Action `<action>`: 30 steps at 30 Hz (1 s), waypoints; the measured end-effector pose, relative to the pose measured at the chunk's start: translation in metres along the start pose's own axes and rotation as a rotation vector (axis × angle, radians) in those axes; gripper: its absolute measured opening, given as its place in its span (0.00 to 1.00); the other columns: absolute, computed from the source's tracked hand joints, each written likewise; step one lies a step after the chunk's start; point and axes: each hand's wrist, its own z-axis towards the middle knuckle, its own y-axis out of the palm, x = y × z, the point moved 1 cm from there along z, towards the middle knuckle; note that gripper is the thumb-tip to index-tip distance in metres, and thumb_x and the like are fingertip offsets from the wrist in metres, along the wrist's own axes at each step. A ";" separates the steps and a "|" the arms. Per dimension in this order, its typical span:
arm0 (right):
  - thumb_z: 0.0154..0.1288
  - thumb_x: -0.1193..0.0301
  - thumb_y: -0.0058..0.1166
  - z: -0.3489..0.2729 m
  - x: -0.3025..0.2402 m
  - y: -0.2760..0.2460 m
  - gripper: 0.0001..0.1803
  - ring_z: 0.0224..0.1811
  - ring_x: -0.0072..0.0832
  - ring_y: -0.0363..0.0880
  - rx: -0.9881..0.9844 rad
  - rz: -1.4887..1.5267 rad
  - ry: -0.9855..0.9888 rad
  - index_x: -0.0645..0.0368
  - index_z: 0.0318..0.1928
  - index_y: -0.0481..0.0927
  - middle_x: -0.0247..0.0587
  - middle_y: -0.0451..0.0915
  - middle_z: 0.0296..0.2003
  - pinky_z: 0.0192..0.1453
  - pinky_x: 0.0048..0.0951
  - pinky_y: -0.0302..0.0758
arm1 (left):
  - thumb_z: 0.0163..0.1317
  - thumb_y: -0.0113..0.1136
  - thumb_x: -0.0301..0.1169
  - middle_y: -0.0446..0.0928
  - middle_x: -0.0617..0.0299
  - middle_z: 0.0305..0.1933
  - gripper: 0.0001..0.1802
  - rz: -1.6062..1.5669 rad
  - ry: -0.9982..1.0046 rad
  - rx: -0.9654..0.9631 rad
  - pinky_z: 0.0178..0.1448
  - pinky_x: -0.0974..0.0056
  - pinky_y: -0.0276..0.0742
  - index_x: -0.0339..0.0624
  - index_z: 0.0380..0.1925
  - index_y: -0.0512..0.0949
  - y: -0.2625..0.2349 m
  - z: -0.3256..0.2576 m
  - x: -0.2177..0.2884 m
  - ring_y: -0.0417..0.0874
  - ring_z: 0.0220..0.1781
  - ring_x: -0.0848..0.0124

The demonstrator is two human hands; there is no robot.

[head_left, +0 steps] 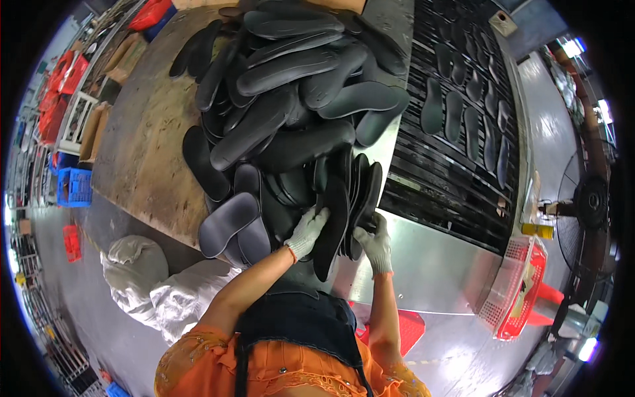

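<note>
In white knitted gloves, my left hand (308, 233) and my right hand (376, 246) grip a row of black shoe soles (334, 228) from its two sides. These soles stand on edge, side by side, close to my apron at the table's near edge. My left fingers curl against the left face of the row; my right thumb and fingers close on its rightmost soles. Just beyond rises a large loose pile of black shoe soles (284, 73). A few grey-faced soles (230, 225) lie left of my left hand.
A slatted black conveyor (436, 178) on the right carries rows of soles (453, 116). The wooden tabletop (142, 132) extends left, a metal plate (430, 264) right. White sacks (135, 264) lie on the floor, a red basket (519, 291) stands right, near a fan (591, 202).
</note>
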 end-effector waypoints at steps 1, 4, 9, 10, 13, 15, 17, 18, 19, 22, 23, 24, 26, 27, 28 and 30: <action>0.48 0.51 0.75 0.010 0.008 -0.001 0.54 0.59 0.40 0.81 0.094 -0.162 0.060 0.65 0.69 0.64 0.56 0.79 0.57 0.60 0.39 0.78 | 0.74 0.49 0.44 0.79 0.51 0.60 0.26 -0.041 -0.012 -0.005 0.68 0.62 0.67 0.34 0.61 0.75 0.004 -0.004 0.014 0.77 0.62 0.62; 0.42 0.49 0.80 0.038 0.019 -0.002 0.59 0.55 0.39 0.83 0.159 -0.291 0.130 0.67 0.70 0.65 0.54 0.83 0.52 0.58 0.37 0.80 | 0.74 0.51 0.43 0.79 0.56 0.58 0.25 -0.187 -0.065 -0.030 0.67 0.64 0.67 0.35 0.61 0.75 0.007 0.002 0.007 0.76 0.60 0.67; 0.45 0.60 0.81 0.046 0.025 -0.004 0.48 0.46 0.31 0.84 -0.107 0.150 0.214 0.66 0.64 0.71 0.43 0.84 0.46 0.55 0.34 0.81 | 0.76 0.50 0.41 0.77 0.57 0.59 0.24 -0.341 0.003 -0.219 0.69 0.64 0.66 0.33 0.62 0.73 0.002 0.022 -0.031 0.75 0.59 0.69; 0.46 0.61 0.80 0.038 0.020 -0.001 0.48 0.47 0.32 0.83 -0.120 0.298 0.224 0.66 0.65 0.70 0.44 0.83 0.48 0.55 0.35 0.82 | 0.76 0.50 0.40 0.77 0.58 0.58 0.23 -0.391 -0.049 -0.252 0.67 0.63 0.68 0.34 0.61 0.73 -0.001 0.018 -0.027 0.75 0.57 0.70; 0.51 0.63 0.78 0.015 0.020 0.002 0.50 0.49 0.33 0.84 -0.216 0.669 0.243 0.65 0.69 0.62 0.46 0.80 0.54 0.54 0.39 0.85 | 0.76 0.51 0.40 0.78 0.60 0.56 0.21 -0.419 -0.059 -0.301 0.64 0.63 0.70 0.37 0.60 0.75 -0.001 0.011 -0.032 0.76 0.55 0.72; 0.52 0.63 0.77 0.005 0.023 0.007 0.48 0.50 0.34 0.84 -0.377 0.864 0.196 0.64 0.68 0.63 0.45 0.80 0.54 0.53 0.40 0.85 | 0.76 0.51 0.41 0.78 0.62 0.56 0.21 -0.297 0.008 -0.323 0.62 0.63 0.72 0.38 0.60 0.75 -0.006 0.009 -0.033 0.76 0.55 0.72; 0.55 0.63 0.76 -0.005 0.039 0.010 0.39 0.48 0.37 0.86 -0.461 1.052 0.255 0.65 0.64 0.71 0.46 0.83 0.51 0.52 0.40 0.86 | 0.77 0.51 0.41 0.79 0.61 0.56 0.22 0.040 0.043 -0.372 0.62 0.62 0.72 0.37 0.60 0.74 -0.017 0.011 -0.043 0.76 0.55 0.71; 0.56 0.64 0.75 -0.014 0.051 0.014 0.36 0.47 0.38 0.87 -0.405 1.119 0.300 0.65 0.61 0.73 0.47 0.84 0.49 0.52 0.40 0.87 | 0.76 0.51 0.42 0.79 0.60 0.55 0.22 0.051 -0.001 -0.370 0.61 0.62 0.72 0.36 0.60 0.75 -0.018 0.009 -0.045 0.76 0.55 0.71; 0.57 0.65 0.74 -0.019 0.059 0.020 0.33 0.45 0.39 0.87 -0.348 1.185 0.336 0.66 0.59 0.76 0.48 0.85 0.48 0.52 0.40 0.87 | 0.76 0.52 0.42 0.79 0.58 0.54 0.23 0.063 -0.041 -0.366 0.60 0.62 0.73 0.34 0.59 0.75 -0.020 0.007 -0.044 0.76 0.54 0.70; 0.58 0.68 0.72 -0.031 0.061 0.031 0.24 0.43 0.42 0.88 -0.261 1.328 0.348 0.67 0.52 0.82 0.51 0.87 0.43 0.52 0.43 0.87 | 0.73 0.56 0.43 0.80 0.51 0.50 0.24 -0.244 -0.123 -0.321 0.55 0.60 0.75 0.30 0.55 0.77 -0.025 -0.004 -0.021 0.76 0.51 0.68; 0.58 0.68 0.72 -0.037 0.063 0.028 0.24 0.43 0.43 0.88 -0.232 1.336 0.333 0.67 0.52 0.81 0.51 0.87 0.44 0.52 0.44 0.87 | 0.72 0.57 0.44 0.80 0.50 0.49 0.25 -0.263 -0.007 -0.345 0.54 0.60 0.75 0.30 0.54 0.77 -0.030 -0.014 -0.003 0.77 0.51 0.68; 0.58 0.68 0.72 -0.042 0.063 0.030 0.25 0.43 0.43 0.88 -0.211 1.349 0.322 0.67 0.53 0.81 0.51 0.87 0.44 0.52 0.45 0.87 | 0.71 0.59 0.44 0.80 0.49 0.48 0.25 -0.276 0.108 -0.360 0.53 0.60 0.75 0.29 0.53 0.77 -0.041 -0.025 0.017 0.77 0.50 0.69; 0.55 0.68 0.74 -0.062 0.043 0.031 0.29 0.45 0.41 0.87 -0.149 1.304 0.322 0.66 0.55 0.79 0.47 0.86 0.47 0.55 0.45 0.84 | 0.70 0.59 0.43 0.81 0.52 0.49 0.25 -0.038 0.091 -0.332 0.56 0.62 0.73 0.30 0.54 0.77 -0.071 -0.036 0.043 0.77 0.50 0.70; 0.52 0.68 0.76 -0.069 0.044 0.028 0.32 0.46 0.40 0.86 -0.064 1.173 0.248 0.65 0.56 0.79 0.45 0.85 0.47 0.55 0.43 0.84 | 0.69 0.59 0.43 0.82 0.54 0.49 0.25 0.078 0.076 -0.324 0.57 0.63 0.72 0.31 0.55 0.78 -0.085 -0.042 0.054 0.77 0.50 0.70; 0.50 0.67 0.77 -0.075 0.045 0.023 0.35 0.46 0.39 0.86 0.026 1.036 0.169 0.64 0.58 0.78 0.43 0.85 0.47 0.55 0.42 0.83 | 0.67 0.61 0.43 0.82 0.52 0.48 0.26 0.099 0.061 -0.327 0.56 0.61 0.73 0.29 0.52 0.78 -0.101 -0.047 0.068 0.78 0.49 0.70; 0.45 0.64 0.80 -0.084 0.052 0.011 0.40 0.46 0.37 0.86 0.028 0.924 0.061 0.64 0.59 0.77 0.40 0.85 0.47 0.53 0.40 0.83 | 0.63 0.67 0.44 0.82 0.49 0.44 0.27 0.151 0.032 -0.341 0.54 0.58 0.74 0.27 0.48 0.79 -0.142 -0.058 0.085 0.79 0.46 0.69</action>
